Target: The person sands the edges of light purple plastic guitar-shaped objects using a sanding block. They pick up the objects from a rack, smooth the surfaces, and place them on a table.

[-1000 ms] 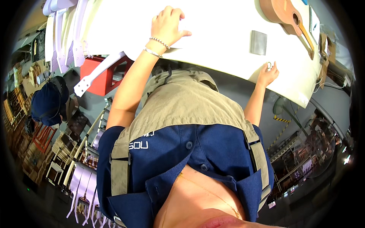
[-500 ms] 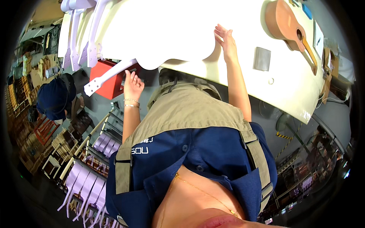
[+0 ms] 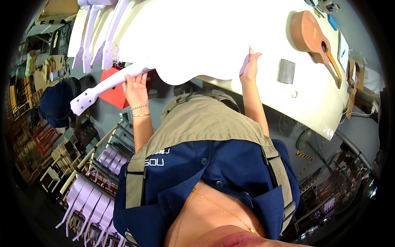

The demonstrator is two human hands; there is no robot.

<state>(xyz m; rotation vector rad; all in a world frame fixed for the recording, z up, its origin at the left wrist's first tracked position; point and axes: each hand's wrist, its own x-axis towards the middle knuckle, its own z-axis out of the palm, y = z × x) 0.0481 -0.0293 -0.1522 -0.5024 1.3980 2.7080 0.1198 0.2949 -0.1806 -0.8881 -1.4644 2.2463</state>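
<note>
A pale lilac, unstrung ukulele (image 3: pixel 109 83) lies crosswise before me. Its headstock with several peg holes points left, past the near edge of the white table (image 3: pixel 304 105). Glare washes out most of its body. My left hand (image 3: pixel 135 90) is at the neck, palm up, with the fingers partly hidden beneath it. At the body's right end, my right hand (image 3: pixel 249 71) holds the rim, thumb apart and the other fingers mostly out of sight.
Several lilac instruments (image 3: pixel 108 53) overhang the table's far left. A wooden ukulele (image 3: pixel 309 31), a grey block (image 3: pixel 286 71) and a small ring (image 3: pixel 294 94) lie right. Below left are a red box (image 3: pixel 117 96) and a rack of lilac parts (image 3: pixel 88 197). Someone in dark blue (image 3: pixel 57 105) is further left.
The ukulele has shifted left and its headstock now reaches further out. My left hand has come up to the neck, and my right hand has moved in against the body's end.
</note>
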